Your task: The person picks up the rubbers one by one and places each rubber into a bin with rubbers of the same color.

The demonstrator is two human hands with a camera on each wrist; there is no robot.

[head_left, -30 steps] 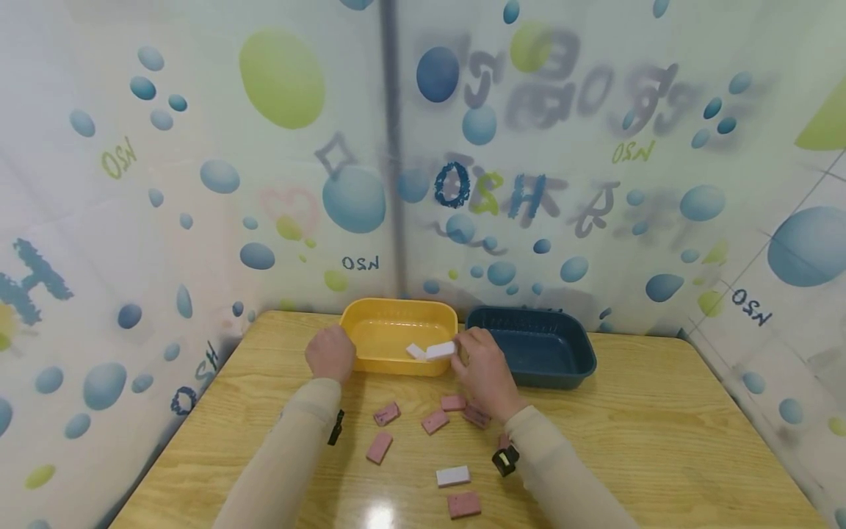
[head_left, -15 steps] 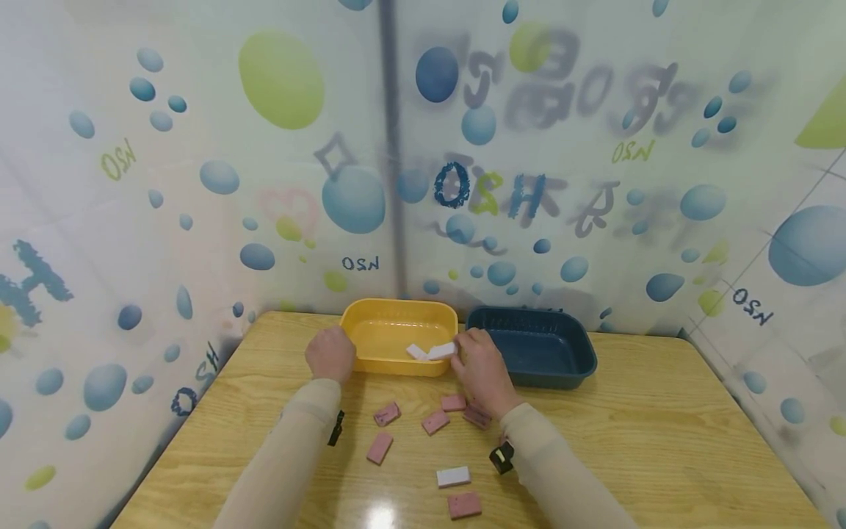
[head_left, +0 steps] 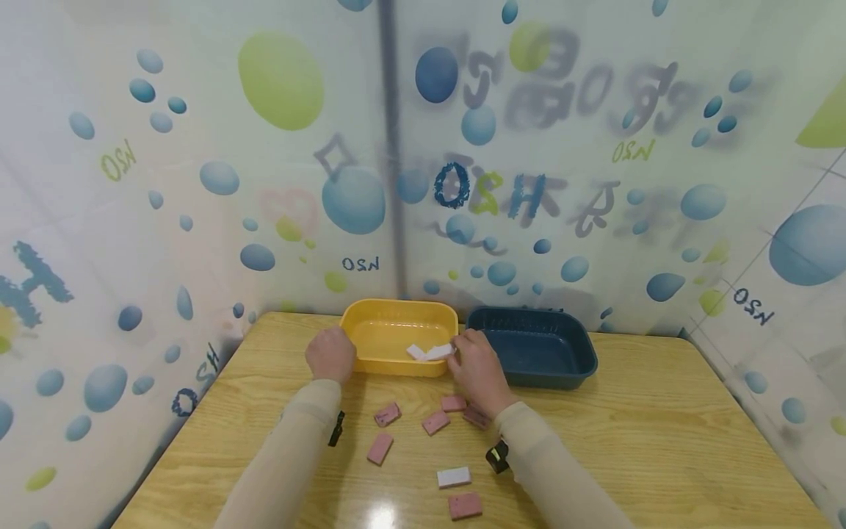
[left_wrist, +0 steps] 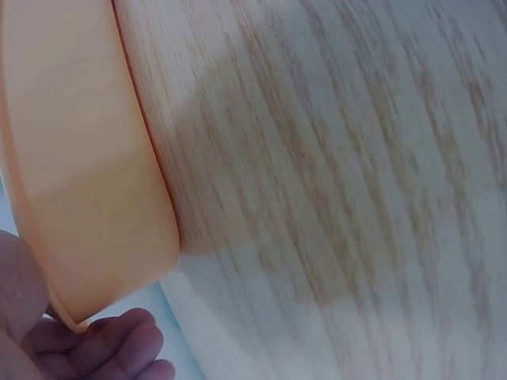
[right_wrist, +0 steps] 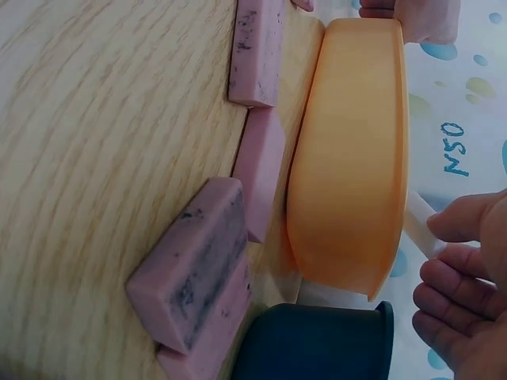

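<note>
My left hand (head_left: 331, 355) pinches the left rim of a yellow plastic basin (head_left: 399, 366); in the left wrist view the thumb and curled fingers (left_wrist: 127, 348) sit on either side of its corner. My right hand (head_left: 479, 367) is at the basin's right end, pinching a white eraser (head_left: 439, 353) between thumb and fingers just over the front rim. In the right wrist view part of that white eraser (right_wrist: 422, 224) shows behind the rim. Another white eraser (head_left: 416, 352) lies inside the basin.
A dark blue basin (head_left: 535, 378) stands right of the yellow one. Several pink erasers (head_left: 380, 448), some smudged black, lie on the wooden table (head_left: 661, 441) in front. A white eraser (head_left: 454, 477) lies closer to me. A patterned curtain (head_left: 595, 184) hangs behind.
My right hand has lowered the white eraser slightly towards the basin, and its wrist has shifted a little left. The left hand keeps its place on the rim.
</note>
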